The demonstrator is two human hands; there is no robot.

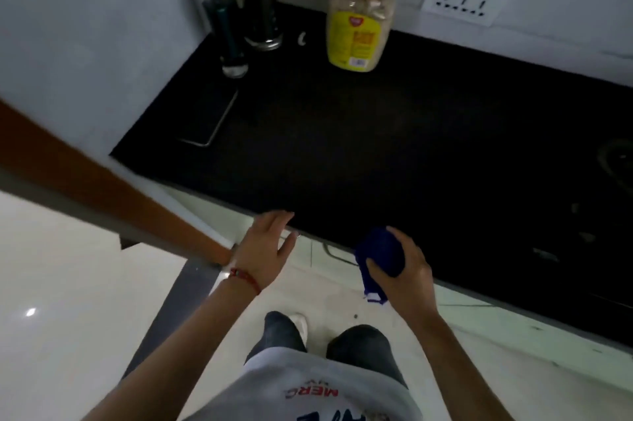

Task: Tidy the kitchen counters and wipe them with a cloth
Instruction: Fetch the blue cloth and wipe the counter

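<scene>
Gripping blue cloth (380, 251): right hand (399, 271) | left hand (265, 247) spread | jar (361, 26), utensil holder (262, 14) behind

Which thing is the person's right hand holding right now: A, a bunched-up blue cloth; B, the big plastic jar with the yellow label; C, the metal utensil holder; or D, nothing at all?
A: the right hand has its fingers curled round the blue cloth at the counter's front edge, while the jar stands untouched by the back wall.
</scene>
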